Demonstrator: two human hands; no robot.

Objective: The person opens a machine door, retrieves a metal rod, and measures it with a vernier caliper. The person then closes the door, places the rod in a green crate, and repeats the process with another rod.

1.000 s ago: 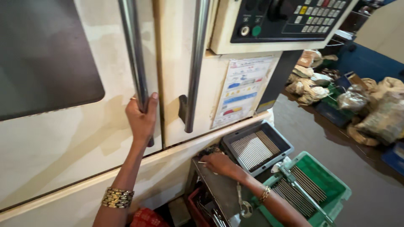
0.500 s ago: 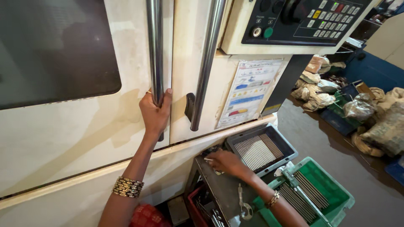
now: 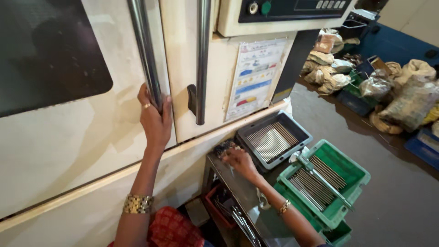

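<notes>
Door-handling step: left hand (image 3: pixel 155 120) wrapped around the machine's vertical door handle (image 3: pixel 145 52), right hand (image 3: pixel 240 161) resting curled on the steel table (image 3: pixel 247 201) edge beside grey tray (image 3: pixel 273 137); a sliding pull likely follows.

The big cream-white metal machine door (image 3: pixel 68 151) carries a dark, near-black window panel (image 3: pixel 45 55) and two shiny silver steel bar handles (image 3: pixel 145 50). The left hand (image 3: pixel 154 120) has a gold ring; a gold patterned bangle (image 3: pixel 137 204) bands its wrist, w/ red patterned cloth (image 3: pixel 171 228) below. The right hand (image 3: pixel 240 162) wrist shows a thin gold bracelet. The grey rectangular plastic tray (image 3: pixel 274 137) holds silvery-grey metal rods in stripe-like rows; the bright green plastic crate (image 3: pixel 327 183) holds the same. The laminated wall chart (image 3: pixel 256 77) is white w/ blue, yellow, red blocks. The control panel (image 3: pixel 292 9) is black in a cream frame, one green knob. Sacks approx. tan and beige; bins probably blue.
</notes>
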